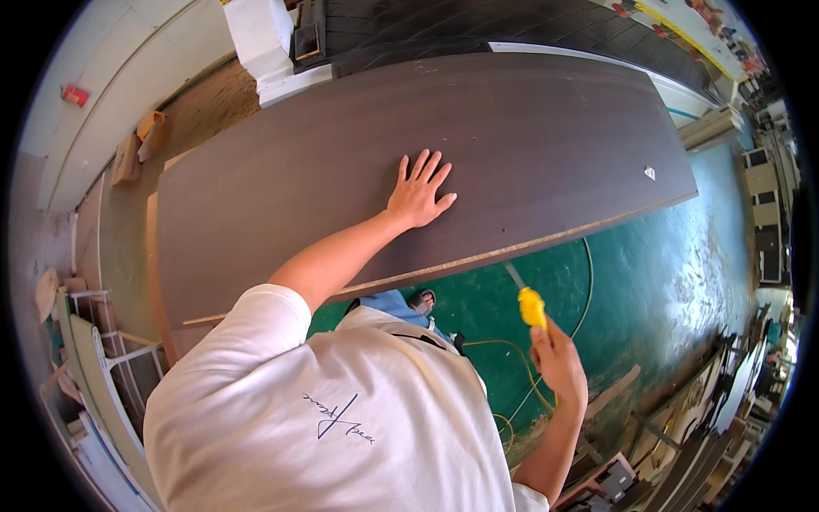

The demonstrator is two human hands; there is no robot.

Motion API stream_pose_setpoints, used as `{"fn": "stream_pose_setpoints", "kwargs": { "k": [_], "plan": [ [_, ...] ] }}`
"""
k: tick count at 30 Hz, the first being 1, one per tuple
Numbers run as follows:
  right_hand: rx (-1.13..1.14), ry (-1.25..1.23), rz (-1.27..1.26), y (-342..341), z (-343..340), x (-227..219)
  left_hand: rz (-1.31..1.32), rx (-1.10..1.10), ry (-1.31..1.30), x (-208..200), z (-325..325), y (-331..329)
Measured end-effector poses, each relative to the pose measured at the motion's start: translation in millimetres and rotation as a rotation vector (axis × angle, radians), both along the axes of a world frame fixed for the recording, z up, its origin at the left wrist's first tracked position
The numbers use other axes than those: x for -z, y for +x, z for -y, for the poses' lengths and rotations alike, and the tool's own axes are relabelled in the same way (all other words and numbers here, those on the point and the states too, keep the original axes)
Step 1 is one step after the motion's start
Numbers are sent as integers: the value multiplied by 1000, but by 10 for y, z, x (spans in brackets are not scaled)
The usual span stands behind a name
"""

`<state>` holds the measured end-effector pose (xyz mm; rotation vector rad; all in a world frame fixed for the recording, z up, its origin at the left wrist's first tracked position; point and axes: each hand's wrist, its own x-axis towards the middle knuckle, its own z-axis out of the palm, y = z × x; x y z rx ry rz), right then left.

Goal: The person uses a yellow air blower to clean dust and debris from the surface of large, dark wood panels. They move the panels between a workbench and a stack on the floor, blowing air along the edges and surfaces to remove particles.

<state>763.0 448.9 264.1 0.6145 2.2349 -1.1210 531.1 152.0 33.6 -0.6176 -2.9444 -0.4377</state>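
My left hand [415, 193] lies flat on a large dark brown board [290, 183], its fingers spread and holding nothing. To the right, off the board's near edge, my right hand [556, 358] is closed around a yellow air blow gun [531, 307]. Its pale, thin nozzle points up toward the board's raw edge and stays apart from it. A thin yellow hose [512, 346] loops below, near that hand. Small bits of debris dot the board's surface, and a little white scrap [649, 172] rests near its right end.
Green floor [614, 264] shows beyond the board's near edge, crossed by a pale hose [590, 273]. Stacked panels and offcuts [699, 410] fill the lower right. A white metal rack [107, 350] stands at left. Dark panels [546, 26] lie behind the board, beside a white post [258, 38].
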Motion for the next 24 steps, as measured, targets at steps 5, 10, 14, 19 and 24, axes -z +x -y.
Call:
{"fn": "stream_pose_setpoints", "kwargs": {
  "k": [5,10,14,19,24],
  "plan": [
    [-156,195,-65,-425,-76,199,41,-35,-20,-30,45,-160],
    [-156,193,-54,-1213,154,299,21,-129,-25,23,126,-866],
    [-203,95,-114,-2050,521,422,-3,-313,-29,128,483,-1619],
    [-207,185,-192,-2717,562,824,111,-593,-32,100,491,-2455],
    [-266,97,-139,-3632,1007,824,79,-619,-27,188,386,-2839]
  ]
}}
